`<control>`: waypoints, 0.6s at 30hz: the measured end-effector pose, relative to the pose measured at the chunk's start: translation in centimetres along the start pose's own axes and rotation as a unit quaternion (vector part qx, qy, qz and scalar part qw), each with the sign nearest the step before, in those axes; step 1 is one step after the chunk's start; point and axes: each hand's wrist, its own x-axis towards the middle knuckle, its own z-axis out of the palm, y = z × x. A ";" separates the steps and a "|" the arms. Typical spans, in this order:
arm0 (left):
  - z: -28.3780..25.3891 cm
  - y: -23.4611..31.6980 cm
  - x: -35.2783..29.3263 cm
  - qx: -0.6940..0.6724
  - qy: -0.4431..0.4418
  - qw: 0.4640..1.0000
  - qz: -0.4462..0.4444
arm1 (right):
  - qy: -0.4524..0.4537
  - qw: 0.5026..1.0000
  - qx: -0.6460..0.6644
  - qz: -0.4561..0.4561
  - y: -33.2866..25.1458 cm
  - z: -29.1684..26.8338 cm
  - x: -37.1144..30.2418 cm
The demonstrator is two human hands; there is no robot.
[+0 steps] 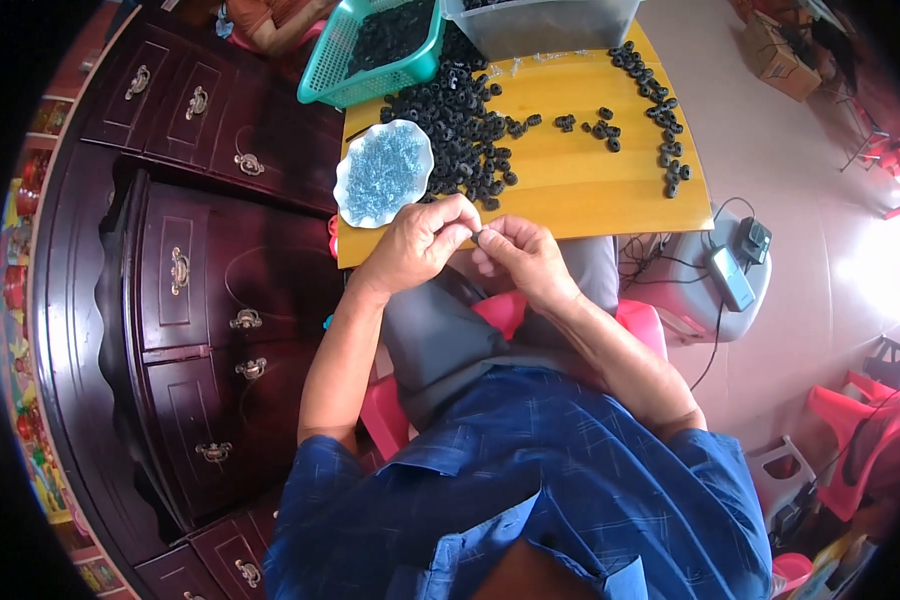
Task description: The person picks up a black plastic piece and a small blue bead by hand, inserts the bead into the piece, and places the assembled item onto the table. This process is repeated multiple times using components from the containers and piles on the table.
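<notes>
At the near edge of the yellow table (560, 195), my left hand (417, 245) and my right hand (527, 258) meet fingertip to fingertip. Between them they pinch a small black ring-like part (477, 238), mostly covered by the fingers. Beyond my left hand lies a big heap of similar black parts (457, 125). A white scalloped dish (345, 200) beside the heap holds many small clear bluish pieces (385, 170). A few black parts (605, 130) sit apart in the middle, and a line of them (662, 115) runs along the table's right side.
A green basket (370, 88) with black parts and a grey translucent bin (545, 28) stand at the far edge. Dark wooden drawers (210, 200) flank the left. On the right, a grey stool (690, 315) bears electronic devices (732, 280) with cables. Another person's arm (280, 30) shows far left.
</notes>
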 end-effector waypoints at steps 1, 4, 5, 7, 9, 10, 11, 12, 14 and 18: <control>0.0 0.2 0.1 0.010 -0.004 1.000 -0.002 | 0.014 1.000 -0.020 -0.011 0.1 0.1 0.0; 0.2 0.8 0.3 0.017 -0.011 1.000 -0.018 | 0.016 0.998 -0.037 -0.053 0.9 -0.3 0.1; 0.4 0.7 0.2 0.023 -0.004 1.000 -0.009 | 0.014 0.998 -0.040 -0.052 1.0 -0.2 0.1; 0.5 0.5 0.0 0.029 0.006 1.000 -0.002 | 0.030 0.998 -0.039 -0.050 1.2 0.1 0.0; 0.5 0.3 -0.4 0.014 0.009 1.000 -0.005 | 0.017 0.998 -0.029 -0.052 1.0 0.3 -0.1; 0.5 0.0 -0.5 -0.029 0.005 0.999 -0.026 | 0.006 0.998 -0.017 -0.056 0.9 0.4 -0.2; 0.3 -0.3 -0.3 -0.072 -0.001 0.996 -0.045 | 0.004 0.998 -0.018 -0.056 0.7 0.3 -0.1; 0.1 -0.4 -0.4 -0.132 -0.016 0.989 -0.063 | -0.015 0.999 0.000 -0.039 0.3 0.0 -0.1; -0.2 -0.1 -0.5 -0.169 -0.009 0.982 -0.085 | -0.051 0.997 0.012 -0.056 0.0 -0.2 0.2; -1.0 0.0 -0.9 -0.235 -0.032 0.963 -0.126 | -0.057 0.996 -0.017 -0.060 -0.4 0.1 0.0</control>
